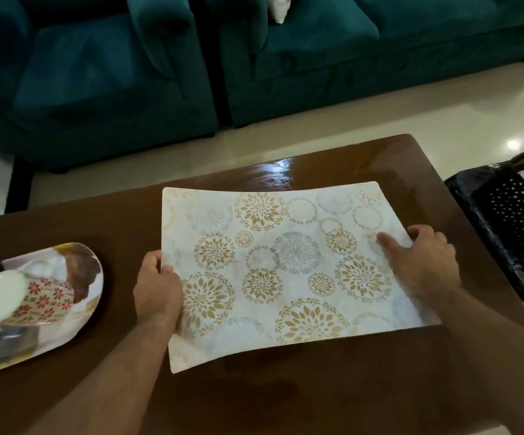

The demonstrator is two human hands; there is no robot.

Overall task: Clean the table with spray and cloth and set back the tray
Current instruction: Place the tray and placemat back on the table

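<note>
1. while we hold the big flowered tray (285, 262) with both hands, it sits low over the middle of the brown tabletop (122, 221); we cannot tell if its bottom is touching yet.
2. our left hand (157, 290) has a closed grip on the tray's left edge, thumb on top and fingers tucked under.
3. our right hand (423, 262) grasps the right edge, with the fingers lying flat on the top near the far corner.
4. we think this is the step of setting the tray back. the far end of the tabletop looks shiny, maybe wet, so it may have been wiped. we see no spray and no cloth.
5. to do it well, we should keep the tray flat and lower both sides together, so no corner bangs down.
6. we should line up its long sides with the tabletop's edges and leave it in the middle.
7. a smaller oval tray (75, 296) with a flowered mug (28, 299) on it sits at the left, apart from ours. we should not bump it.
8. a black chair (505, 233) stands just beside the right end, so our right arm should stay clear of it.
9. we should let go only when the tray lies still.
</note>
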